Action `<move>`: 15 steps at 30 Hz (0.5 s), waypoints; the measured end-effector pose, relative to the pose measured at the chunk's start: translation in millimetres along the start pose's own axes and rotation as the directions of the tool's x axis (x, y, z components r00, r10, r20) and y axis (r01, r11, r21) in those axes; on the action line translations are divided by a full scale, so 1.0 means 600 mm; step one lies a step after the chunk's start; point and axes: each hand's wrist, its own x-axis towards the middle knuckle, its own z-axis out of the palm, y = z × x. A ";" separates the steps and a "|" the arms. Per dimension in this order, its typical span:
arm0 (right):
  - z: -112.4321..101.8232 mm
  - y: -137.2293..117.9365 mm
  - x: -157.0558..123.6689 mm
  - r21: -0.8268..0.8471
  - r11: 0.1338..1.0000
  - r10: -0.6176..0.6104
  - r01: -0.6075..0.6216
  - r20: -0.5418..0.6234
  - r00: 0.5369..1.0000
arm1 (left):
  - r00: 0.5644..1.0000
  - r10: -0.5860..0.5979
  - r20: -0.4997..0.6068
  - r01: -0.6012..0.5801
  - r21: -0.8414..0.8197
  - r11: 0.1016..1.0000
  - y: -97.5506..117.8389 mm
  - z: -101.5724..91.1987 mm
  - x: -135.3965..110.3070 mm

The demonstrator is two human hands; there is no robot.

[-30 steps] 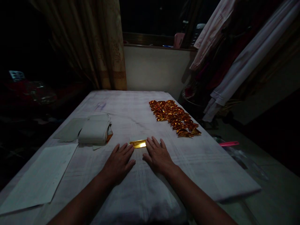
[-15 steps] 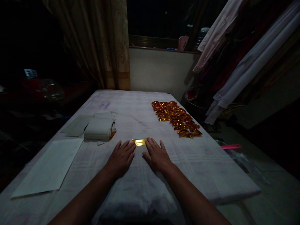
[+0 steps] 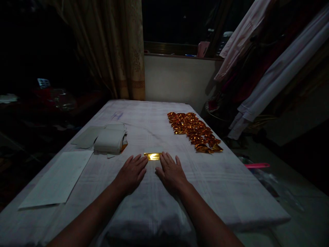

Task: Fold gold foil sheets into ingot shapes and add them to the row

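Note:
A narrow folded strip of shiny gold foil paper point(image 3: 154, 156) lies flat on the cloth-covered table point(image 3: 159, 192). My left hand point(image 3: 131, 173) rests palm down with its fingertips on the strip's left end. On the right end lie the fingertips of my right hand point(image 3: 171, 170), also flat, with the thumb apart. Both ends of the strip are partly hidden under the fingers. Toward the far right sits a cluster of several folded orange-gold foil pieces point(image 3: 193, 130). A stack of pale paper sheets point(image 3: 109, 140) lies left of my left hand, with a bit of orange foil showing at its edge.
A large white sheet point(image 3: 58, 180) lies near the table's left side. Behind the table hang a curtain point(image 3: 128, 51) and a pale wall point(image 3: 177, 79). Clothes point(image 3: 277, 72) hang at the right, above a pink handle point(image 3: 257, 165) near the floor.
The view has shifted slightly. The foil strip's lengthwise crease lines look less distinct, and its bright reflection has changed. Both hands stay flat at its ends.

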 end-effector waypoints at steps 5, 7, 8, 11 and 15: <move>-0.001 0.000 -0.003 0.011 1.000 -0.008 0.008 -0.006 1.000 | 1.000 -0.011 0.001 0.011 0.012 1.000 0.003 0.000 -0.001; 0.001 0.001 -0.003 0.012 1.000 -0.009 0.009 -0.015 1.000 | 1.000 -0.009 0.003 0.009 0.019 1.000 0.004 -0.002 0.000; 0.002 0.001 -0.003 0.013 1.000 -0.010 0.011 -0.020 1.000 | 1.000 -0.007 0.002 0.007 0.023 1.000 0.005 -0.003 0.001; 0.003 0.001 -0.004 0.009 1.000 -0.018 0.018 -0.030 0.999 | 1.000 -0.008 -0.012 0.009 0.029 1.000 0.006 -0.004 0.001; 0.001 0.001 -0.002 -0.014 0.998 -0.054 0.054 -0.021 0.998 | 1.000 0.001 -0.030 0.000 0.027 1.000 0.008 -0.006 0.000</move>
